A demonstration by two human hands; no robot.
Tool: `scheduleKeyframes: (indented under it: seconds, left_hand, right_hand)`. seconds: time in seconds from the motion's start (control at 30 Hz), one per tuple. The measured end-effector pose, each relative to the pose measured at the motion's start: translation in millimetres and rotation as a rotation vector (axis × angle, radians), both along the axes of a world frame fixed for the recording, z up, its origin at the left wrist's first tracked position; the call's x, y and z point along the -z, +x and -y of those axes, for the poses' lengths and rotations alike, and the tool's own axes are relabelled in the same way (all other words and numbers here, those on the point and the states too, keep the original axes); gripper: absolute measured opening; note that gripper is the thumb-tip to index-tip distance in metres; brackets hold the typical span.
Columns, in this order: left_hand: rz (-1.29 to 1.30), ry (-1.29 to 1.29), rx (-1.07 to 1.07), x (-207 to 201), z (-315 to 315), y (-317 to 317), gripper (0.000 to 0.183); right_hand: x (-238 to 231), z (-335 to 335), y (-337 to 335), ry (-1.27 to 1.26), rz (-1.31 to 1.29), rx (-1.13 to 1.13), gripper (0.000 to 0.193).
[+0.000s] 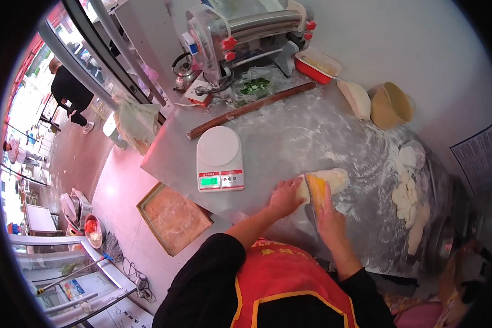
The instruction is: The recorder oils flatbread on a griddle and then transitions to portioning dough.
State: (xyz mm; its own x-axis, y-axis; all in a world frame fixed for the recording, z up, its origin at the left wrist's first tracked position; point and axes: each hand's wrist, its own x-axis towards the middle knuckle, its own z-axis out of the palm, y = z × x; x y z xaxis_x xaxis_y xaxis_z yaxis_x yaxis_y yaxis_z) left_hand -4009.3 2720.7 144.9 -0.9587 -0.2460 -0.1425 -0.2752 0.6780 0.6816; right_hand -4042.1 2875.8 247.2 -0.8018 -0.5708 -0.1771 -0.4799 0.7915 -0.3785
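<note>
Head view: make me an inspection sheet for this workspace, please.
Surface: grey metal table, streaked with pale powder.
Job's things: dough, with a yellow scraper set across it.
Clutter: white scale, brown rolling pin, loose dough pieces at right.
Hands: left hand touches the dough; right hand grips the scraper.
Cables: looped cord on the floor, left.
Surroundings: person in dark clothes, background left.

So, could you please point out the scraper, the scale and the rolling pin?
Scraper [316, 189]: head view, on its yellow part.
Scale [220, 154]: head view, on its round white plate.
Rolling pin [251, 108]: head view, about halfway along it.
</note>
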Motion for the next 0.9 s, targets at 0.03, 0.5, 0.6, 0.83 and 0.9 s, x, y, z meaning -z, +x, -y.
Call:
scheduleKeyframes:
  seconds: [0.03,0.5,0.6,0.83,0.9]
  left_hand:
    - [0.004,-0.002,-0.014,-1,0,-1,0.073]
    - [-0.296,0.068,-0.587,-40,157,36,0.049]
    - [-0.332,-0.096,-0.686,-31,214,50,0.049]
    - [-0.446,-0.399,-0.643,-23,176,46,0.048]
    - [-0.409,-0.242,-0.411,-7,128,39,0.047]
  right_hand:
    - [3,6,-2,0.011,0.014,0.000,0.077]
    - [29,48,-34,0.018,-0.052,-0.039,0.077]
    - [38,48,-33,-0.042,-0.083,-0.024,0.079]
    - [35,39,-40,-0.064,-0.038,-0.005,0.074]
    - [30,35,-38,-0.113,-0.043,-0.007,0.076]
